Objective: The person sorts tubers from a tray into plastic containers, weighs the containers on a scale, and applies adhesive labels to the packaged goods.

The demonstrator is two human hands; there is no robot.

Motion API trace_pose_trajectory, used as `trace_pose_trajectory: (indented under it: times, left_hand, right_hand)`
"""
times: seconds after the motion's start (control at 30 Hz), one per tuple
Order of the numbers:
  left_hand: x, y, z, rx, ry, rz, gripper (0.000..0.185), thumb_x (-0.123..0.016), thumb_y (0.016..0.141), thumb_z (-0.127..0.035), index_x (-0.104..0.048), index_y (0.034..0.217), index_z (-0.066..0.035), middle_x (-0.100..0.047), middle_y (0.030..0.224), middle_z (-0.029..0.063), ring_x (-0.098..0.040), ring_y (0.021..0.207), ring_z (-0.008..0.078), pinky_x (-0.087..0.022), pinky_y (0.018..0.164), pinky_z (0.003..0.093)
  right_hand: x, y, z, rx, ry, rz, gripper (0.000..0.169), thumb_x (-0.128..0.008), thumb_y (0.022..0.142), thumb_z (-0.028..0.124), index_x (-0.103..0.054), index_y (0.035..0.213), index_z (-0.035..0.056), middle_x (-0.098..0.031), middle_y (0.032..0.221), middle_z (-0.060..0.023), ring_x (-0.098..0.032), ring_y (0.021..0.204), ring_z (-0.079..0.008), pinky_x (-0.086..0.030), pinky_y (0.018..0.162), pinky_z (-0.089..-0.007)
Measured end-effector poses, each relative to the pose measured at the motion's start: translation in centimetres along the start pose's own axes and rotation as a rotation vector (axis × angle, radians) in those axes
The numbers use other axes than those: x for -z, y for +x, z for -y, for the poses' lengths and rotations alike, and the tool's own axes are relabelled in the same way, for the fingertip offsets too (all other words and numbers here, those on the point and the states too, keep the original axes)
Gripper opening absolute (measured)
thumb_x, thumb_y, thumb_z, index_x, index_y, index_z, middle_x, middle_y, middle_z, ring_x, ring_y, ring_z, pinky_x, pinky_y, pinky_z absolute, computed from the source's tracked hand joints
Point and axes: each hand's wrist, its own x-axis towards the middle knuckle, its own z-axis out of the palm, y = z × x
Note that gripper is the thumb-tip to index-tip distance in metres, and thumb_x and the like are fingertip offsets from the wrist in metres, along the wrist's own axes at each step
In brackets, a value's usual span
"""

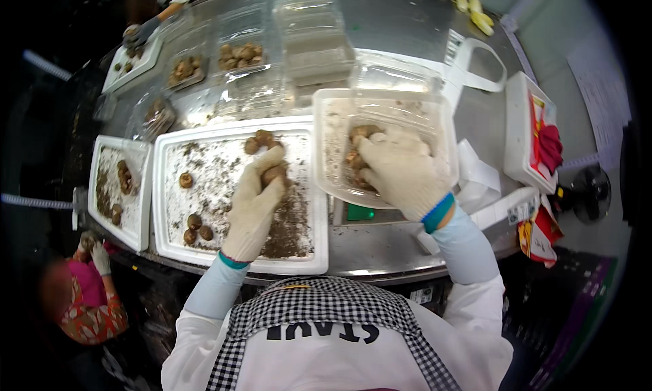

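Observation:
My left hand (pixel 255 200), in a cream knit glove, holds a brown root vegetable (pixel 274 175) between thumb and fingers above a white foam tray (pixel 320 238) strewn with soil. Two more roots (pixel 259 140) lie by its fingertips, and several others sit at the tray's left. My right hand (pixel 402 169), gloved alike, reaches into a clear plastic clamshell box (pixel 395 103) with its lid up. That box rests in a white plastic basin (pixel 326 186) on a scale, whose green display (pixel 359 212) shows below. Roots (pixel 356 160) lie under the right fingers; whether they are gripped is hidden.
Behind stand filled clear boxes (pixel 240 55) and a stack of empty ones (pixel 318 49). A smaller foam tray (pixel 147 207) adjoins at left. Label strips (pixel 476 60) and a white foam box (pixel 514 131) lie right. Co-workers' gloved hands show at upper left (pixel 140 32) and lower left (pixel 101 258).

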Motion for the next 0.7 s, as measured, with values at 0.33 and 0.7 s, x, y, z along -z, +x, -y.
trace_pose_trajectory:
  times: [0.33,0.7]
  left_hand:
    - [-7.4,3.2,-4.3,-0.660,0.543,0.183,0.043,-0.065,0.078,0.002,-0.065,0.120,-0.005,-0.065,0.093,0.0157,-0.065,0.079,0.0263,-0.053,0.071,0.0363]
    - [4.8,6.8,3.8,-0.298,0.913,-0.289,0.043,-0.069,0.086,-0.008,-0.062,0.129,-0.013,-0.066,0.082,0.0107,-0.066,0.078,0.0276,-0.054,0.068,0.0422]
  right_hand:
    - [1.3,-5.8,-1.4,-0.712,1.888,-0.505,0.057,-0.048,0.102,0.057,-0.058,0.123,0.0053,-0.065,0.090,-0.0076,-0.054,0.064,-0.0097,-0.040,0.049,-0.0204]
    - [-2.4,-13.1,3.5,-0.691,1.875,-0.239,0.072,-0.049,0.098,0.064,-0.055,0.132,0.0011,-0.060,0.079,-0.0068,-0.057,0.060,-0.0147,-0.041,0.046,-0.0262]
